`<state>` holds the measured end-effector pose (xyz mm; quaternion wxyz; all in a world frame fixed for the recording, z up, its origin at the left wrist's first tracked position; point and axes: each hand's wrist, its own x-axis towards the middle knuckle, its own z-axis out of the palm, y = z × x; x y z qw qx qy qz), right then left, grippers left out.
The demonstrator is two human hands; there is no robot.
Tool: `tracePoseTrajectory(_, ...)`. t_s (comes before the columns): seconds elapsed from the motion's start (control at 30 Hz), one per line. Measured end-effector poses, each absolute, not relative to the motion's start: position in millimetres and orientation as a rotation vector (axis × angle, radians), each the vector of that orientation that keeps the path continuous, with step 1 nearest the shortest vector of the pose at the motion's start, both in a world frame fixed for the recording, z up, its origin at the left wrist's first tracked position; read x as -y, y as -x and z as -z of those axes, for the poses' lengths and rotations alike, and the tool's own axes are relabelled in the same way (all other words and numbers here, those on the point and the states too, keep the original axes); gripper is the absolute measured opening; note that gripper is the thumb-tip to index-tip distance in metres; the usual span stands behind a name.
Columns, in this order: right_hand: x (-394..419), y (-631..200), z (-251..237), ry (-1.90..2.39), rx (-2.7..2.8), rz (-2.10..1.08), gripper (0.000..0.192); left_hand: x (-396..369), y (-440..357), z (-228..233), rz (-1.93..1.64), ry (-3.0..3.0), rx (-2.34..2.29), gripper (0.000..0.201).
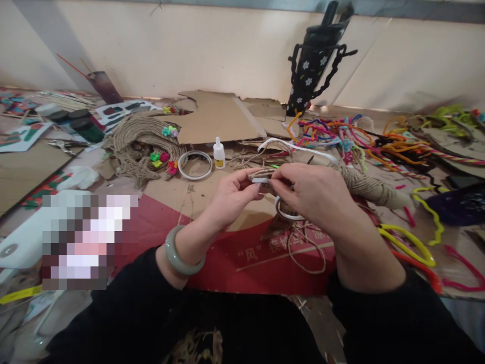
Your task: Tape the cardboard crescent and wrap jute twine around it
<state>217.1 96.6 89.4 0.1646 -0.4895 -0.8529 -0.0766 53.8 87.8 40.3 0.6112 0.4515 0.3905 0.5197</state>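
Note:
My left hand (235,197), a pale bangle on its wrist, is closed on a small cardboard piece edged with brown twine (261,173). A short white strip (260,180) lies along the piece, between the fingertips of both hands. My right hand (310,194) is closed too, thumb and forefinger pinching at the strip's right end. Below the right hand a white ring-shaped roll (288,212) shows in part, with a loose loop of twine (306,250) beneath. The underside of the held piece and some fingers are hidden.
A white glue bottle (219,153) and a white ring (195,165) stand ahead, beside twine-covered shapes (142,136). A twine bundle (373,187) and colourful pipe cleaners (348,134) lie right. A black flowered tumbler (312,71) stands at the back. Red card (227,263) lies below my hands.

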Motion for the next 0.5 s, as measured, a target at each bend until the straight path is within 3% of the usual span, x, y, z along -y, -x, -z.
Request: tracePoseTrajectory(0.5, -91.2, -213.5, -92.7, 1.389, 2.451, 0.275, 0.023, -87.0, -56.9, -41.5, -1.222, -1.030, -0.884, 0.028)
